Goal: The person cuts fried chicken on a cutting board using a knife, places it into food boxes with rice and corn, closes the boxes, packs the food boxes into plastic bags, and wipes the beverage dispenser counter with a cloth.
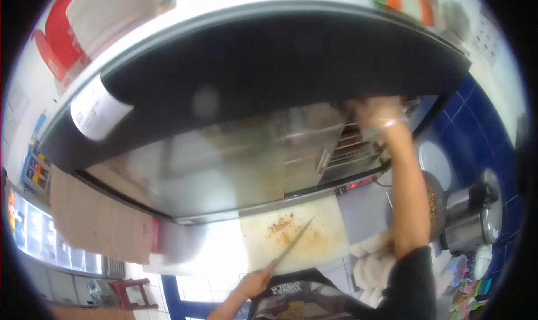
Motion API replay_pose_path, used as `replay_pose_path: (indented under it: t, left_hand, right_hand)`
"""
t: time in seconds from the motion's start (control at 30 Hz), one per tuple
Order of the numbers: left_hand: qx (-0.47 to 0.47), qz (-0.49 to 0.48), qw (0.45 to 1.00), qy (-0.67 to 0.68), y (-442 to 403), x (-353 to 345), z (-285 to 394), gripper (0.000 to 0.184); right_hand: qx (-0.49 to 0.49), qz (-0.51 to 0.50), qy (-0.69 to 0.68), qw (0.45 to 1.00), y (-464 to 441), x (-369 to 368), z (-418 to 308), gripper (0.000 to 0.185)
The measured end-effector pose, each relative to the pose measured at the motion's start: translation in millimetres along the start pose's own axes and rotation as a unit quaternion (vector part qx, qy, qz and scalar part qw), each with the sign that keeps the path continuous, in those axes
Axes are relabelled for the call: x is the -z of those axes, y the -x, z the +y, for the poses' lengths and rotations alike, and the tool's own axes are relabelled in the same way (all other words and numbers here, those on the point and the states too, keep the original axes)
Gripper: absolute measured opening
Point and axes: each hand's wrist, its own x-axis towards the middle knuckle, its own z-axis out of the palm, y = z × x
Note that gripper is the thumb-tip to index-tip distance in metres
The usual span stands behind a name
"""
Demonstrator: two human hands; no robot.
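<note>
My left hand (pixel 256 283) is closed round the handle of a long knife (pixel 291 243). The blade lies slanted over a pale cutting board (pixel 330 230), its tip pointing away from me. Reddish-brown food crumbs (pixel 281 224) are scattered on the board near the blade. My right hand (pixel 383 113), in what looks like a clear plastic glove, reaches up to the opening of a black-topped display cabinet (pixel 280 62). Motion blur hides its fingers and anything in them. Just below that hand, wire racks (pixel 353 143) show inside the cabinet.
To the right stand a dark pan (pixel 434 205) with food bits, a silver pot (pixel 468 219) and a round white lid (pixel 434 163). White containers (pixel 372 269) sit by my right elbow. Stacked brown cardboard (pixel 89 213) is at left, with a red stool (pixel 134 293) below.
</note>
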Motion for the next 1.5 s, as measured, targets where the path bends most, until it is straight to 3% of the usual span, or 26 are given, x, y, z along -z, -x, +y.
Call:
replay_pose_path:
  t: [0.03,0.07,0.1,0.2,0.27,0.37,0.4,0.5,0.53,0.6,0.73,0.77,0.83,0.9,1.0,1.07,1.17,1.23,1.33,1.5]
  left_hand:
    - [0.003,-0.008,1.000,0.012,0.2,2.3,0.0,0.065]
    - [-0.006,-0.006,1.000,-0.007,0.0,4.3,1.0,0.065]
    - [-0.015,-0.007,1.000,-0.024,-1.1,5.2,1.9,0.066]
    - [-0.053,-0.019,0.998,-0.027,-1.3,-5.3,8.4,0.064]
    - [-0.090,-0.017,0.996,-0.021,-10.0,-9.3,5.9,0.064]
    - [-0.108,-0.029,0.994,0.009,-19.0,-15.9,-3.2,0.065]
    - [-0.075,-0.014,0.997,-0.015,-18.3,-12.3,-5.5,0.066]
    - [-0.015,0.007,0.999,-0.029,-11.9,-1.1,-14.5,0.068]
    - [0.004,0.020,1.000,-0.021,-10.2,2.9,-16.1,0.069]
    - [0.002,0.027,0.999,-0.026,-8.2,10.1,-11.5,0.069]
    - [-0.031,0.085,0.996,-0.026,-15.3,11.5,12.4,0.070]
    - [-0.035,0.083,0.995,-0.032,-20.9,12.6,20.5,0.070]
    - [-0.063,0.046,0.990,-0.113,-37.4,16.6,36.6,0.070]
    - [-0.078,0.031,0.984,-0.157,-52.9,18.1,50.3,0.073]
    - [-0.078,-0.022,0.969,-0.232,-61.6,36.4,68.1,0.077]
    - [-0.066,-0.065,0.958,-0.272,-56.4,58.5,81.3,0.079]
    - [-0.036,-0.136,0.933,-0.330,-60.3,59.5,79.6,0.082]
    - [-0.096,-0.025,0.937,-0.335,-90.9,14.7,38.1,0.087]
    - [-0.144,0.045,0.941,-0.303,-125.4,-2.9,32.7,0.086]
    - [-0.124,0.014,0.950,-0.286,-99.4,20.2,52.2,0.087]
  right_hand:
    - [0.040,0.059,0.012,0.997,5.1,-8.4,10.5,0.042]
    - [0.043,-0.012,0.024,0.999,9.7,-17.4,23.7,0.044]
    - [0.022,0.063,-0.006,0.998,17.8,-19.0,15.3,0.045]
    - [-0.019,0.050,0.035,0.998,49.8,-12.7,-1.5,0.046]
    - [0.040,0.260,-0.015,0.965,64.9,-11.6,-1.6,0.052]
    - [-0.025,0.285,-0.020,0.958,118.6,-20.5,7.5,0.057]
    - [-0.047,0.285,-0.030,0.957,144.7,-27.1,8.4,0.056]
    - [-0.101,0.191,-0.035,0.976,225.5,-40.7,-17.9,0.046]
    - [-0.263,0.107,-0.248,0.926,256.6,-52.2,-35.4,0.042]
    - [-0.345,-0.053,-0.383,0.855,305.0,-88.0,-67.1,0.040]
    - [-0.231,-0.231,-0.292,0.899,391.1,-142.0,-121.5,0.050]
    - [-0.238,-0.226,-0.292,0.898,405.4,-149.0,-123.2,0.050]
    - [-0.124,-0.200,-0.298,0.925,426.5,-154.9,-119.3,0.058]
    - [-0.153,-0.212,-0.303,0.916,418.2,-136.8,-120.9,0.065]
    - [-0.198,-0.129,-0.368,0.900,429.3,-142.5,-118.7,0.062]
    - [-0.290,-0.144,-0.390,0.862,437.2,-149.0,-123.0,0.053]
    - [-0.307,-0.135,-0.425,0.841,441.0,-153.0,-129.0,0.048]
    - [-0.302,-0.120,-0.428,0.844,439.7,-152.1,-131.4,0.046]
    - [-0.305,-0.090,-0.427,0.846,436.3,-151.9,-132.0,0.043]
    - [-0.314,-0.065,-0.429,0.844,432.7,-151.5,-131.5,0.041]
